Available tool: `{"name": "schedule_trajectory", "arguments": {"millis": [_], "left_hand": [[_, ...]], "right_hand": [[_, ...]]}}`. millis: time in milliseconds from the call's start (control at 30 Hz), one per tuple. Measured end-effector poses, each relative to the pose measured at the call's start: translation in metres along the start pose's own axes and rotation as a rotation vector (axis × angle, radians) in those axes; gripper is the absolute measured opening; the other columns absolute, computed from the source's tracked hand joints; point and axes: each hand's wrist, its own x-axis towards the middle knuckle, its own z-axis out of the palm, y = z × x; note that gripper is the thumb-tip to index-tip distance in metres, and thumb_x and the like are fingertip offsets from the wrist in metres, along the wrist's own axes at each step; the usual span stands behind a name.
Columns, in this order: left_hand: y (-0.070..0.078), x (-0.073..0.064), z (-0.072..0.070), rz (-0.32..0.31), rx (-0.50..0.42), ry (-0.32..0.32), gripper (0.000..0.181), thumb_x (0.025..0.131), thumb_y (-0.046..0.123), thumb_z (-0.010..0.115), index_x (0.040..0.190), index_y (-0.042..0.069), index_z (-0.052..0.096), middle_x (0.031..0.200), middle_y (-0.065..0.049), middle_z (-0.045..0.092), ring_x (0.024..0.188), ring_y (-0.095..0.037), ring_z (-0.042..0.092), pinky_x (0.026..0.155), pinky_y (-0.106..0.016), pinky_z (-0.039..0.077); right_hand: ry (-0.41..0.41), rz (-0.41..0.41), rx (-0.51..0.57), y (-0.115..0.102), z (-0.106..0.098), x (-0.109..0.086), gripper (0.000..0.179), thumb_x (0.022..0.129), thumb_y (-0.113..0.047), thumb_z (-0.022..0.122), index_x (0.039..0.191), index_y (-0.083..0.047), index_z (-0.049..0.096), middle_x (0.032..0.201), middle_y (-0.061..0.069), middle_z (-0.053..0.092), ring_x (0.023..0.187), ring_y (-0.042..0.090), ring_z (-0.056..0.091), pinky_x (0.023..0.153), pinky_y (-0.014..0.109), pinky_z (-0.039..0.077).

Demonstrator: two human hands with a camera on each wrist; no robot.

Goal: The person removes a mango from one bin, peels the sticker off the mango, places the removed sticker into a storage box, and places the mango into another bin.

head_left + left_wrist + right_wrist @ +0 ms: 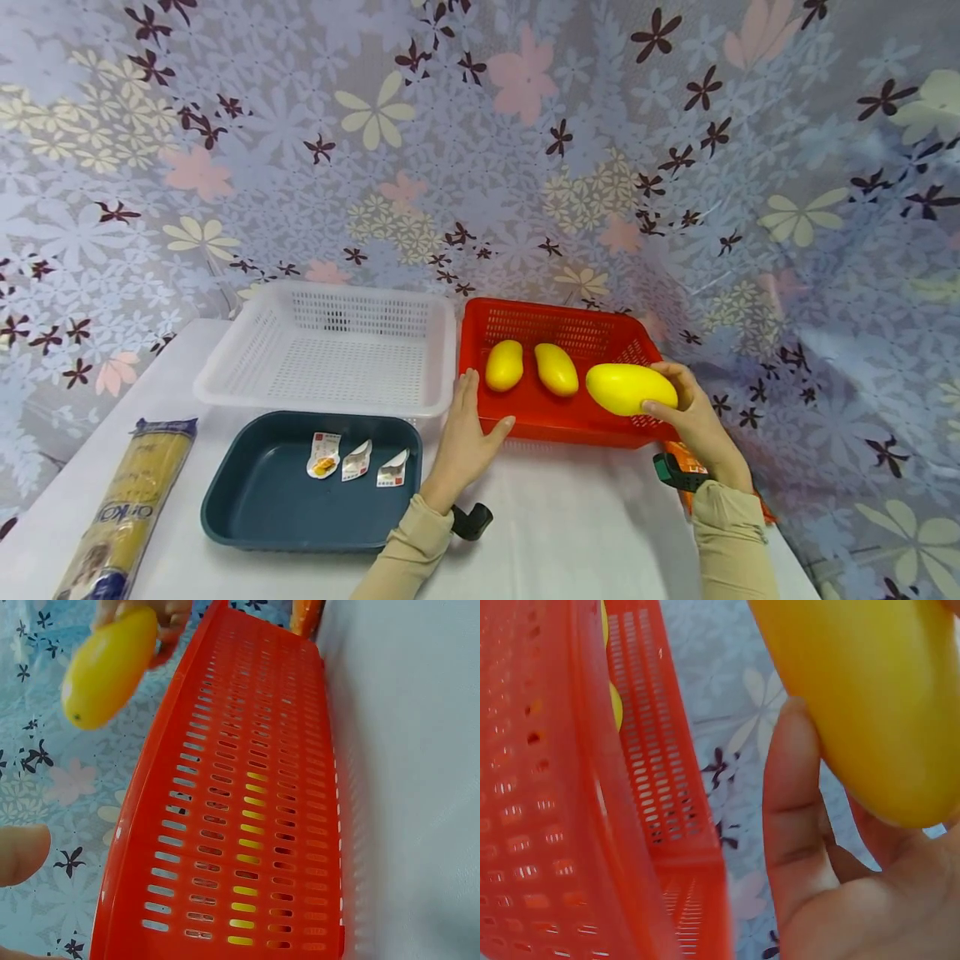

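Observation:
My right hand (pixel 702 423) grips a yellow mango (pixel 632 389) over the right end of a red plastic basket (pixel 555 433). In the right wrist view, the thumb (pixel 795 787) presses along the mango's side. Two more mangoes, one on the left (pixel 504 366) and one near the middle (pixel 557 370), lie on the basket floor. My left hand (pixel 465 446) is at the basket's front left corner, its fingers straight and the thumb spread. From the left wrist view, yellow shows through the slots of the basket's wall.
A white slotted basket (pixel 330 406) stands left of the red one. In front of it sits a dark blue tray (pixel 300 521) with three small packets. A long bag of spaghetti (pixel 127 508) lies at the far left. Behind my right wrist, an orange packet (pixel 684 458) is partly hidden.

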Motion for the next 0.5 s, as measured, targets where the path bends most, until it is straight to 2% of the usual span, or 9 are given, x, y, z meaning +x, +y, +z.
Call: {"name": "schedule_trajectory", "arguments": {"millis": [167,300,400,500], "left_hand": [[-0.001,0.0,0.0,-0.016,0.005,-0.005,0.084,0.087,0.029,0.07,0.152,0.004,0.025,0.16,-0.015,0.024,0.149,-0.035,0.021,0.114,-0.053,0.031],[-0.002,0.0,0.001,-0.022,0.025,-0.01,0.084,0.087,0.03,0.07,0.153,0.004,0.024,0.16,-0.014,0.024,0.149,-0.034,0.021,0.114,-0.053,0.031],[-0.001,0.0,0.001,-0.019,0.03,-0.011,0.084,0.087,0.03,0.07,0.153,0.004,0.024,0.16,-0.014,0.024,0.149,-0.034,0.02,0.114,-0.053,0.03],[-0.001,0.0,0.002,-0.017,0.033,-0.011,0.084,0.087,0.03,0.069,0.153,0.003,0.024,0.16,-0.014,0.024,0.149,-0.034,0.02,0.115,-0.053,0.03]], "right_hand": [[0.046,0.069,-0.033,0.009,-0.004,0.019,0.043,0.096,-0.011,0.059,0.131,-0.026,0.038,0.127,-0.016,0.04,0.104,0.002,0.05,0.084,0.01,0.049],[0.04,0.103,-0.039,0.012,-0.008,0.032,0.046,0.097,-0.018,0.059,0.137,-0.022,0.036,0.124,-0.016,0.041,0.103,0.001,0.052,0.084,0.013,0.05],[0.041,0.129,0.05,0.013,-0.01,0.044,0.053,0.097,-0.019,0.058,0.143,-0.018,0.033,0.125,-0.014,0.04,0.103,0.0,0.054,0.086,0.015,0.051],[0.064,0.19,0.165,0.014,-0.011,0.057,0.058,0.097,-0.021,0.059,0.147,-0.016,0.029,0.124,-0.012,0.038,0.103,0.0,0.055,0.087,0.016,0.052]]}}
